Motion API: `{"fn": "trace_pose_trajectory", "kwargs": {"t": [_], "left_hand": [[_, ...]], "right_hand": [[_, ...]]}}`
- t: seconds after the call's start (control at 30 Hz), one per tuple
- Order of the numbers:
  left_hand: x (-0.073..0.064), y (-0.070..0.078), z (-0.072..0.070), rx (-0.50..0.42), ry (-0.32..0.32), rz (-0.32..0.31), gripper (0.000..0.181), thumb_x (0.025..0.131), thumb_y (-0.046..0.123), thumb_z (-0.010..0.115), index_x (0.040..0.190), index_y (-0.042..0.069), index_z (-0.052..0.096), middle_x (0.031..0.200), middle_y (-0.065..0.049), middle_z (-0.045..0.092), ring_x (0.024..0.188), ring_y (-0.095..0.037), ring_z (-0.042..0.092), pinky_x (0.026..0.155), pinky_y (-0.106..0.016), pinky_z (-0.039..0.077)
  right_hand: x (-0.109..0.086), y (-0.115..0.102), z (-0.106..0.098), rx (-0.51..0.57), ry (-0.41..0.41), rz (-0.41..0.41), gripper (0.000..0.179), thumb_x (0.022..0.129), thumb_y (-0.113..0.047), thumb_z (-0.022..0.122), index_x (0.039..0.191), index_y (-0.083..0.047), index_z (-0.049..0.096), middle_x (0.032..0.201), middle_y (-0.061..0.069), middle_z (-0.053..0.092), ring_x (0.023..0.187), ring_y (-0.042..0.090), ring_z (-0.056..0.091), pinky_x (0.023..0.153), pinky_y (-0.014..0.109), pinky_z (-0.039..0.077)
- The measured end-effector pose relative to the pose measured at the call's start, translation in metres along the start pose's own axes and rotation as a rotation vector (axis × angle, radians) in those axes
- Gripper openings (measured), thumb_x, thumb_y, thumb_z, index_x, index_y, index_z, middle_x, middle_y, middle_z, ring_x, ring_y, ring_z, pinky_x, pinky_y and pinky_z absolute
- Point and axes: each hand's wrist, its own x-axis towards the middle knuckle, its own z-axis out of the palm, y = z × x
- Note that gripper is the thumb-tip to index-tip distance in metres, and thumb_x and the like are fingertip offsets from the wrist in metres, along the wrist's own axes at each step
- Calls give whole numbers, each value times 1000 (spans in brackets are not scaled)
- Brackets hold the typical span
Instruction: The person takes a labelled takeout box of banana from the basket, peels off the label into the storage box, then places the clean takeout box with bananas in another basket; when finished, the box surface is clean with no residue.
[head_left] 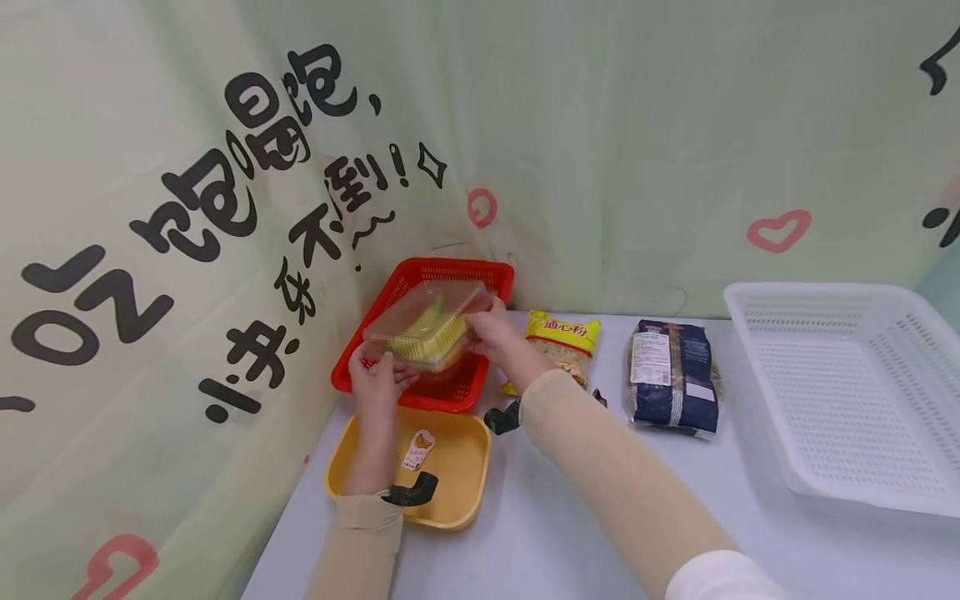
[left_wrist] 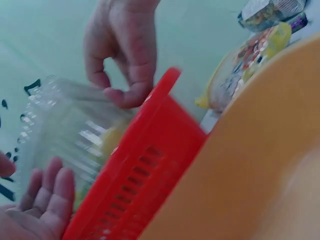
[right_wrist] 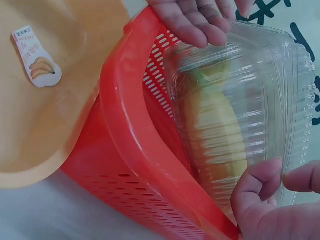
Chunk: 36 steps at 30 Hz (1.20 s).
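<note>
Both hands hold a clear ribbed plastic box (head_left: 459, 293) by its sides, tilted over the red perforated basket (head_left: 442, 403). Yellow bananas (right_wrist: 212, 127) with a green end show through the plastic. On the near left corner, my left hand (head_left: 372, 385) has its thumb on the edge, with its fingers spread along the side in the left wrist view. At the opposite side, my right hand (head_left: 491, 332) pinches the rim between thumb and bent forefinger. The basket wall hides the box's lower part in the left wrist view.
A yellow-orange tray (head_left: 457, 492) with a banana-printed tag (head_left: 418, 450) lies in front of the basket, under my left forearm. To the right are a yellow-topped pasta bag (head_left: 562, 329), a dark blue bag (head_left: 673, 379) and a large white basket (head_left: 765, 400). A printed curtain (head_left: 600, 150) hangs behind.
</note>
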Motion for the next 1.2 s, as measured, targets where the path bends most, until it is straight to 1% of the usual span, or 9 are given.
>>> {"fn": "trace_pose_trajectory", "kwargs": {"t": [0.07,0.17,0.3,0.4,0.6,0.77,0.93,1.03,1.2], "left_hand": [[3,3,-4,53,-17,-21,53,100,24,55,147,23,31,93,-11,63,74,-21,72,77,-34,61],[6,6,-7,126,-45,-28,53,99,24,57,145,21,32,97,-13,62,76,-22,73,76,-34,61],[7,4,-7,195,-83,-23,45,98,23,59,136,10,39,105,-16,59,78,-20,73,77,-32,60],[7,3,-4,229,-99,-17,39,98,22,60,130,4,46,106,-18,59,76,-18,72,76,-31,60],[9,5,-4,281,-114,-31,36,97,20,61,127,1,50,108,-20,61,73,-15,71,73,-28,60],[15,7,-7,310,-137,-65,36,98,21,59,127,1,52,110,-20,61,73,-15,71,72,-27,60],[19,13,-9,328,-183,-147,38,100,27,55,130,3,52,113,-19,60,71,-17,73,69,-30,61],[21,16,-10,331,-215,-192,40,102,31,51,130,3,51,113,-20,61,71,-19,74,69,-32,61],[24,18,-12,352,-254,-234,41,103,34,46,128,2,51,110,-19,62,69,-21,73,69,-33,61]], "right_hand": [[1,0,1,-13,-8,-7,72,94,-4,55,153,-24,19,118,11,48,82,21,51,73,28,50],[2,2,4,-42,-24,-34,68,93,0,52,151,-20,24,112,11,49,74,20,49,68,28,49],[5,5,8,-130,-14,-78,66,91,2,48,152,-15,28,106,11,50,65,18,48,63,28,48],[8,7,10,-189,5,-93,65,93,0,48,154,-14,30,110,12,52,63,17,49,64,29,50],[6,6,13,-269,-9,-71,58,96,-8,50,152,-13,35,112,11,56,73,18,54,75,34,56],[2,5,16,-309,-55,-12,61,96,-9,53,153,-13,32,119,15,59,84,22,61,88,41,59],[-4,3,17,-373,-75,50,64,96,-10,54,154,-10,29,121,17,59,87,25,67,83,39,60],[-7,3,17,-393,-79,63,54,96,-13,55,147,-6,38,119,17,61,92,26,68,82,39,60],[-10,3,16,-413,-79,99,36,96,-21,59,128,-6,51,120,14,63,103,28,67,91,40,58]]}}
